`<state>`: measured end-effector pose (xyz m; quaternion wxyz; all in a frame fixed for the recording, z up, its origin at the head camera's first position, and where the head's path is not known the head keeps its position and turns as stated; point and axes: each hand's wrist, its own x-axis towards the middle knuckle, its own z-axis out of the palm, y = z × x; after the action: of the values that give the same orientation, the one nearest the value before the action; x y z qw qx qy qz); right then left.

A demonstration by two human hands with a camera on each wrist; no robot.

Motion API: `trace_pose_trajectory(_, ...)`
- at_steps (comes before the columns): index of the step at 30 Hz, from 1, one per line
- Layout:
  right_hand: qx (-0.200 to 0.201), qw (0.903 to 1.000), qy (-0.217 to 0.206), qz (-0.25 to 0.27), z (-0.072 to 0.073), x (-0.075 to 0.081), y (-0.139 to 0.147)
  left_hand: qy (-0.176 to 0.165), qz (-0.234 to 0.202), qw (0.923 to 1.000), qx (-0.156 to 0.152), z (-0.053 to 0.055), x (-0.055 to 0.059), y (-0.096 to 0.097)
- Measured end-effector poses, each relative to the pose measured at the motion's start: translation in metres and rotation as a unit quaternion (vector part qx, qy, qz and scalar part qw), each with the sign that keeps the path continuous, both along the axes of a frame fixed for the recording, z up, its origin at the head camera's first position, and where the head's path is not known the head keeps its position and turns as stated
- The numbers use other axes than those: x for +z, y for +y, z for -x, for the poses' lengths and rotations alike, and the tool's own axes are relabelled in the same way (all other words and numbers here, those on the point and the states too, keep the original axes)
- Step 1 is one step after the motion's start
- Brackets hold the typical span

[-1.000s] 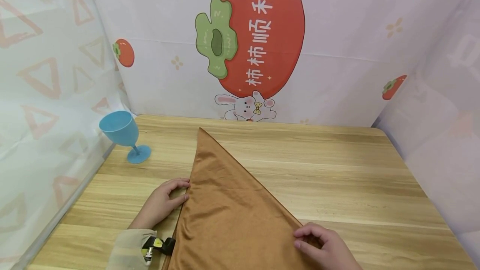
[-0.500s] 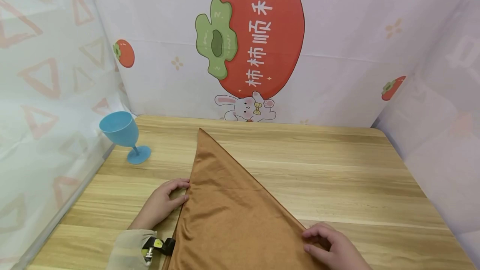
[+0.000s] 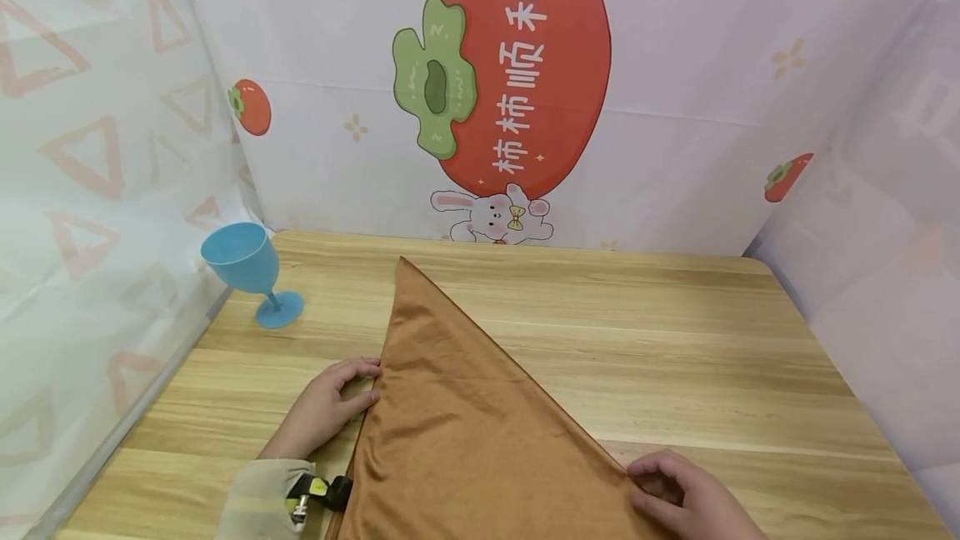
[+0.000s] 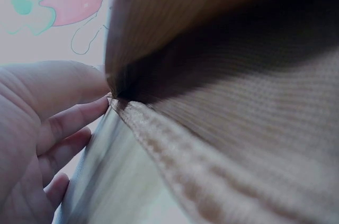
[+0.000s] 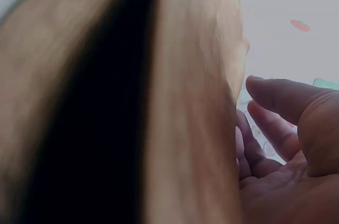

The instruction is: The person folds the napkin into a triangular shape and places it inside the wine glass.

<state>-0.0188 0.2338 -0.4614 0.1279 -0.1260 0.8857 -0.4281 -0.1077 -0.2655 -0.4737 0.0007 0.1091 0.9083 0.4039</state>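
Observation:
A brown satin cloth (image 3: 480, 423), folded into layers, lies on the table with its pointed corner toward the back. At its left edge my left hand (image 3: 322, 407) pinches the cloth between thumb and fingertips; in the left wrist view the cloth's seamed border (image 4: 159, 150) runs up to those tips, below a raised layer. My right hand (image 3: 693, 494) touches the slanting right edge low down, its fingers loosely bent. From the right wrist, the thumb (image 5: 280, 97) and fingers stand apart beside the cloth, some fingertips hidden behind it.
A blue goblet (image 3: 243, 261) stands upright at the back left of the wooden table (image 3: 675, 332). White printed sheets (image 3: 675, 48) wall the table at the back and both sides. A black strap mount (image 3: 322, 490) on the left wrist overlaps the cloth's edge.
My right hand has slid down and to the right along the cloth's slanting edge. The left hand, the cloth's far corner and the goblet have stayed in place.

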Motion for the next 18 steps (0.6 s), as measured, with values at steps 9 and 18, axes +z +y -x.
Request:
trace_pose_trajectory(9, -0.036, 0.9970, -0.055, -0.042, -0.001, 0.002, 0.011, -0.001, 0.001, 1.0000, -0.001, -0.001, 0.002, 0.001)
trace_pose_trajectory(18, -0.011, 0.9974, -0.060, -0.039, -0.001, 0.005, 0.017, 0.002, 0.005, 1.0000, 0.000, -0.001, 0.003, 0.001)
